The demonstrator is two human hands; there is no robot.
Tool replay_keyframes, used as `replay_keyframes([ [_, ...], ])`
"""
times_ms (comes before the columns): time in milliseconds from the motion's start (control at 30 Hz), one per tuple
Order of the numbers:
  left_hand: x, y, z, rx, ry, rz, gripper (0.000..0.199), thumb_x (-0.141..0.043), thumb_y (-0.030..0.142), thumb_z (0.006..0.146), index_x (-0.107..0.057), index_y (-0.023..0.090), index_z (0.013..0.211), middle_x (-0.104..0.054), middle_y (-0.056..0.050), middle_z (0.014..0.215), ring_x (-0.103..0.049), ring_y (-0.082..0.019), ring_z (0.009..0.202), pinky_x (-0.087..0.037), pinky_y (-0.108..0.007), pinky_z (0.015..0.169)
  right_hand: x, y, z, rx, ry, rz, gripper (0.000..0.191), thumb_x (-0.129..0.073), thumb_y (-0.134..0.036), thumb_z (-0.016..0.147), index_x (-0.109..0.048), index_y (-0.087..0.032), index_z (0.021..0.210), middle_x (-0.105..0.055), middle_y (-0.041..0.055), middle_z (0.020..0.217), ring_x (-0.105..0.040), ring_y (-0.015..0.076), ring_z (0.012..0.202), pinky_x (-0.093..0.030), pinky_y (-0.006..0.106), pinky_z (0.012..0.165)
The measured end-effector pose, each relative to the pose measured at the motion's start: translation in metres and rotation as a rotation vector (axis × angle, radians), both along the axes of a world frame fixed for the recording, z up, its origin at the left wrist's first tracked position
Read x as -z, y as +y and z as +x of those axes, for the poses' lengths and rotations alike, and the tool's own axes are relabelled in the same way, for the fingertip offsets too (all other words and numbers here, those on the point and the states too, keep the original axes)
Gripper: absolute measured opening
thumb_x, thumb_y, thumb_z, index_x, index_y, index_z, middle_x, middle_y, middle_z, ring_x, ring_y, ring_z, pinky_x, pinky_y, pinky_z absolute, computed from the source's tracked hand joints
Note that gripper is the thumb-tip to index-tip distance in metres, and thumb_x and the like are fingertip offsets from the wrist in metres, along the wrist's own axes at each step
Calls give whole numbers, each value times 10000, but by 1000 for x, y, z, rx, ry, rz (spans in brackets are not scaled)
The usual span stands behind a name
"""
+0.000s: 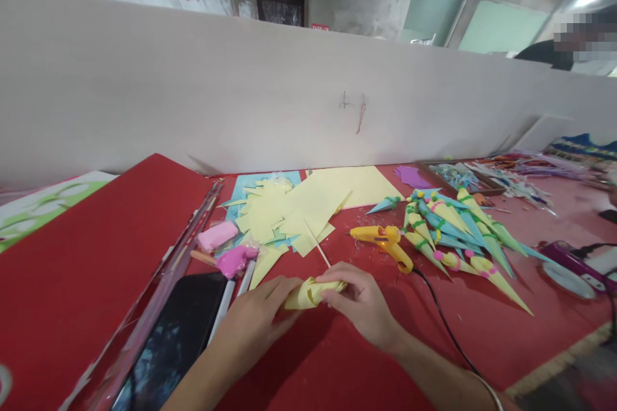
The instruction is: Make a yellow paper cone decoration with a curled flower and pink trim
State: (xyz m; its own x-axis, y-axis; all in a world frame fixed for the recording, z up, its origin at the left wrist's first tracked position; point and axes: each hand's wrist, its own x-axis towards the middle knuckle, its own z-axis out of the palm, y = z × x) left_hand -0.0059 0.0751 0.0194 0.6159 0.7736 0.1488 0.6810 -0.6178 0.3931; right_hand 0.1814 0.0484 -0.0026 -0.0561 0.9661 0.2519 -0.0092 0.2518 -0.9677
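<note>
Between my two hands is a small rolled piece of yellow paper [308, 294], held above the red table [308, 366]. My left hand [260, 311] has its fingers closed on the roll's left end. The fingers and thumb of my right hand [359, 302] pinch its right end. A thin pale stick [317, 244] lies just beyond my right hand, pointing away over yellow paper sheets [270, 209]. To the right of that stick rests a yellow glue gun [383, 243] with a black cord.
Yellow and blue paper cones [448, 225] are heaped at the right. Pink clay packets [236, 260] and a black phone [173, 334] lie at the left. A white partition [270, 96] stands behind; a person is beyond it.
</note>
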Motion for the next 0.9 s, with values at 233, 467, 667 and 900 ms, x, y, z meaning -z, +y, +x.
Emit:
replay_keyframes([
  [233,5,0,-4,32,-15,12,267,-503,135,738,-533,240,982,-659,3,880,-616,-156,741,-467,-234,610,3,1,-1,1,-16,50,157,-615,-160,715,-669,-214,851,-608,22,787,-544,125,696,-426,220,592],
  [467,2,0,1,29,-114,80,271,-496,90,700,-542,220,933,-632,-29,900,-577,-193,856,-450,-305,759,2,1,0,6,-51,101,112,-623,-189,716,-676,-213,811,-611,33,766,-549,140,697,-433,241,594],
  [667,1,-9,9,-72,-106,-165,235,-442,124,721,-466,209,938,-636,-13,836,-607,-167,704,-447,-251,612,-2,-3,-1,-3,-94,119,110,-625,-175,709,-674,-209,802,-621,36,780,-561,153,729,-445,261,639],
  [900,1,-14,5,-17,-111,-202,252,-419,143,728,-396,216,968,-582,1,822,-566,-161,721,-406,-255,637,-3,-3,0,-18,-80,112,116,-597,-185,736,-663,-209,829,-604,30,786,-547,141,724,-439,248,633],
])
